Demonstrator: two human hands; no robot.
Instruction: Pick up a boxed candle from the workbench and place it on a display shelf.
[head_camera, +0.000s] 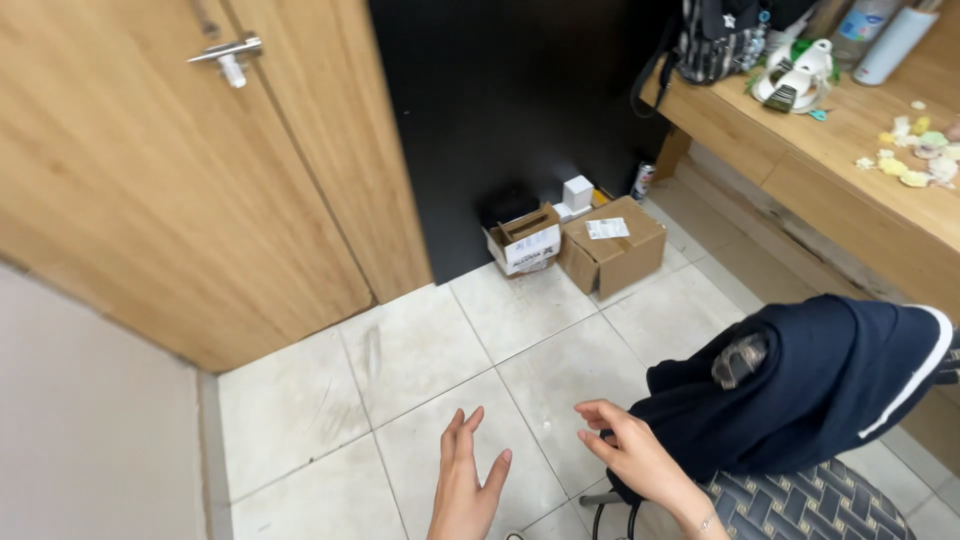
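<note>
A wooden door (180, 170) with a metal lever handle (228, 52) stands beside a black wall panel (500, 110). At the panel's foot, on the pale tiled floor (420, 350), sit two cardboard boxes (610, 245), touching. A drink can (643, 180) stands near the wooden counter (850, 170), whose top carries a dark bag (718, 40).

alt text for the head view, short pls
Two bare hands, left hand open and right hand touching a navy garment draped over a chair, reach out above a tiled floor. Cardboard boxes sit by a black wall.
</note>
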